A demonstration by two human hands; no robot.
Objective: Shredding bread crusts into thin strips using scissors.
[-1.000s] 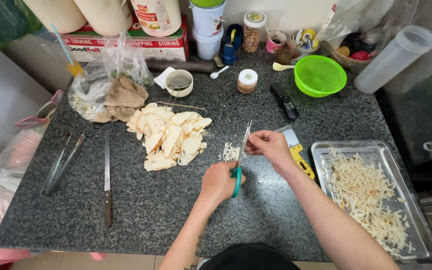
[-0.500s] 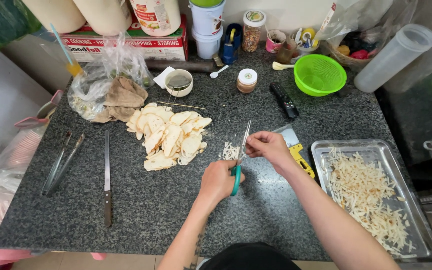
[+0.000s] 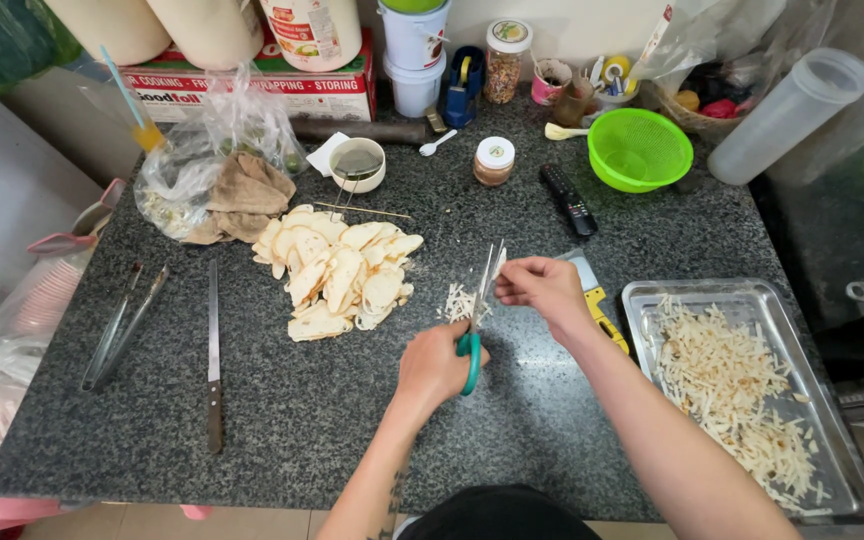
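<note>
On a speckled granite counter (image 3: 552,420), a person cuts pale slices into strips. The left hand (image 3: 434,365) is closed through the green handles of a pair of scissors (image 3: 477,310), blades pointing away from the body. The right hand (image 3: 544,290) pinches a thin pale slice (image 3: 497,262) between fingertips and thumb, feeding it to the blades; whether the blades are biting or just parted is hard to tell at this size. Beneath them lies a small heap of cut strips (image 3: 459,300). Set against the views half a second and a second earlier, both hands sit in almost the same spot and the heap looks much the same, which suggests steady snipping at one slice. To the left, a pile of uncut slices (image 3: 337,275) waits, well apart from the hands. At right, a steel tray (image 3: 642,300) holds a far larger spread of finished strips (image 3: 732,390). A long knife (image 3: 214,350) and tongs (image 3: 122,325) lie unused at far left.
</note>
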